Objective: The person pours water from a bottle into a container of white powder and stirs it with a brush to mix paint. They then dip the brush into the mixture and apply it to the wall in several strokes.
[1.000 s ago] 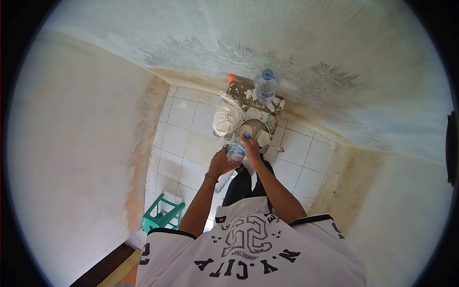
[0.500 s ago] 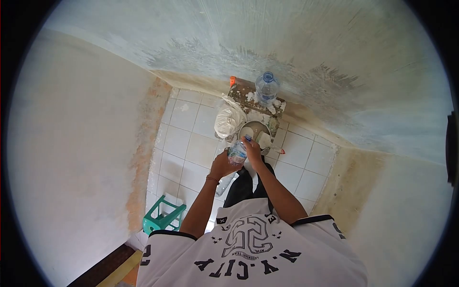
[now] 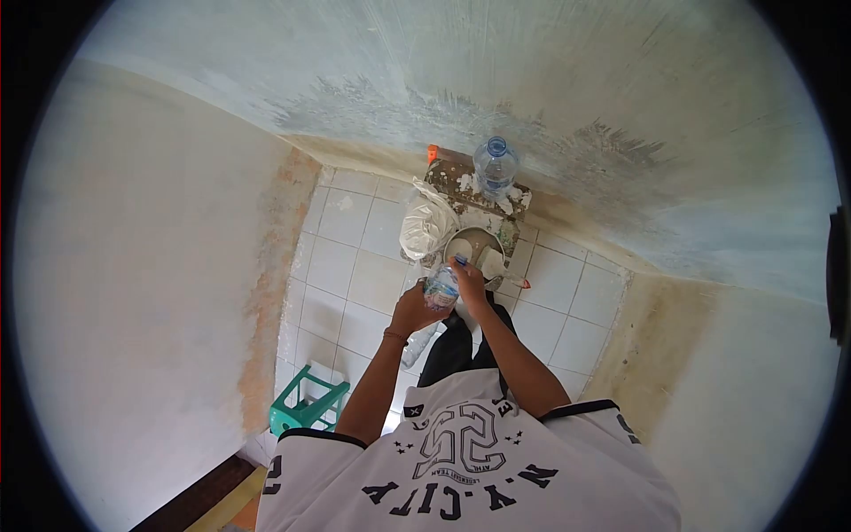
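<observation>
My left hand (image 3: 418,309) is wrapped round the body of a clear plastic bottle (image 3: 440,291) with a printed label. At the bottle's top, the fingers of my right hand (image 3: 469,279) close round its blue cap (image 3: 459,262). The bottle is tilted, its neck pointing away from me. Just beyond it sits a round pot (image 3: 475,232) with pale material inside and what look like putty blades lying in it. A white plastic bag (image 3: 427,226), full and bulging, stands left of the pot.
Behind the pot, a large clear bottle (image 3: 495,168) stands on a stained low bench (image 3: 457,180) against the patchy wall (image 3: 567,115). An orange object (image 3: 432,153) is at the bench's back left corner. A green stool (image 3: 308,403) lies left on the white tiles (image 3: 377,277). Another clear bottle (image 3: 417,347) lies near my legs.
The view has shifted slightly. Both hands stay on the bottle, with the right hand still at its cap; the pot, bag and large bottle have not moved.
</observation>
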